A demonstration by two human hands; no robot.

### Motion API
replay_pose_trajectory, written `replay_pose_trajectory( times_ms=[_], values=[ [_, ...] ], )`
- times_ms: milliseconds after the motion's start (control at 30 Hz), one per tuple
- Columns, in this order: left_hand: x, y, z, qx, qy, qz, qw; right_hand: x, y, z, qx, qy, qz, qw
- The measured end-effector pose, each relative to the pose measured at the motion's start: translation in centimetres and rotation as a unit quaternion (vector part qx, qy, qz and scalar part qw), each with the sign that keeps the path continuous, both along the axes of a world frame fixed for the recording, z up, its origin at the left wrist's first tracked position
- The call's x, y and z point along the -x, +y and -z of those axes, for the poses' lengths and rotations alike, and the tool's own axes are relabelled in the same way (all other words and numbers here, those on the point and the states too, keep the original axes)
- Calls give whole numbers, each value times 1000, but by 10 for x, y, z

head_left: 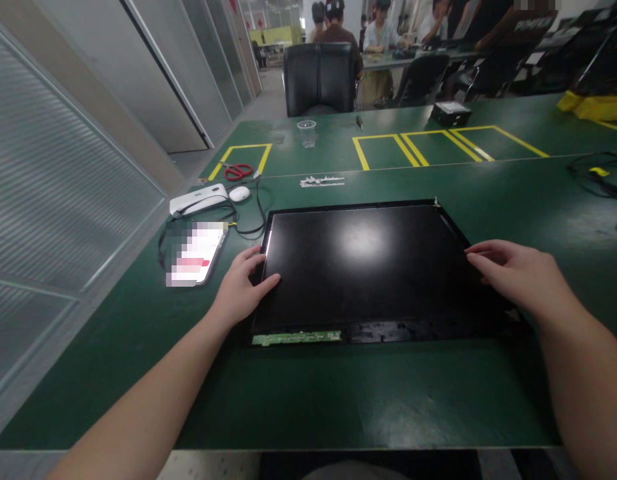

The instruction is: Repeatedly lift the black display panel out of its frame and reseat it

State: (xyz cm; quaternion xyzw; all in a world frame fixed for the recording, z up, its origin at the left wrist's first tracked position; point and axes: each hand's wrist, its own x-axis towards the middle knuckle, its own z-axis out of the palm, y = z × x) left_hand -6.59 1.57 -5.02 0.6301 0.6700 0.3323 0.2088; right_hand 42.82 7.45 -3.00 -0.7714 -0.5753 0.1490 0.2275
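A flat black display panel [358,273] with a dark frame lies face up on the green table. Along its near edge runs a narrow green circuit board [297,338]. My left hand [243,285] grips the panel's left side, its thumb on top and its fingers at the outer edge. At the right side, my right hand [513,270] is closed with thumb and fingertips together on the frame; the other fingers are curled and partly hidden. A small light-coloured piece [437,203] sits at the panel's far right corner.
Left of the panel lie a phone [201,257], a white device [199,199] with cables, a white mouse [239,194] and red scissors [238,172]. Beyond are white strips [322,181], a plastic cup [307,135] and a black box [451,113]. Several people sit farther back.
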Motion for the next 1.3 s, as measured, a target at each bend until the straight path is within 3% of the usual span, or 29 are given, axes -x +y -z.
replay_pose_trajectory(
  times_ms=[467, 633, 867, 1300],
  values=[
    [-1, -1, -2, 5, 24, 7, 1000, 3, 1, -4, 36, 11, 10, 999],
    [0, 0, 1, -1, 72, 21, 997, 5, 0, -6, 47, 7, 14, 999],
    [0, -1, 2, -12, 141, 37, 989, 2, 1, -4, 35, 0, 9, 999],
    [-3, -3, 2, -28, 161, 58, 985, -4, 3, 1, 24, -1, 10, 1000]
  ],
)
